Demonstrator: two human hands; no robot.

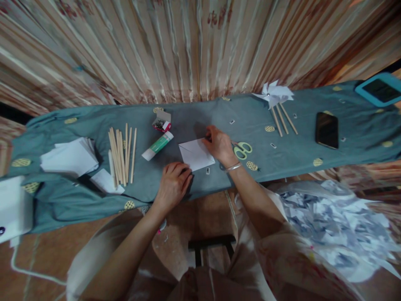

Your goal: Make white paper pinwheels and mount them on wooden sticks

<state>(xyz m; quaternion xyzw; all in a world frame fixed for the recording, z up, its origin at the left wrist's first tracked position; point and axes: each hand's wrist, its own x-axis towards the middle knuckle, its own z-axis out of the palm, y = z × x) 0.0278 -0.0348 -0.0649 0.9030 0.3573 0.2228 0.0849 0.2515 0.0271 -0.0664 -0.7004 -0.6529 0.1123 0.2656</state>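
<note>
A white paper square (196,154) with a diagonal crease lies on the cloth-covered table before me. My left hand (173,184) rests at its lower left corner, fingers curled together. At the upper right edge, my right hand (219,145) has its thumb and fingers pinched at the paper. Green-handled scissors (242,149) lie just right of that hand, their blades partly hidden. A green and white glue stick (158,146) is to the left of the paper, and a small open box (162,121) of pins sits behind it.
Wooden sticks (120,156) and a paper stack (72,156) lie left. Paper pinwheels (275,93) on sticks, a phone (326,130) and a blue-framed device (380,90) are right. A bag of paper pieces (338,225) stands below the table edge; a white box (14,209) is far left.
</note>
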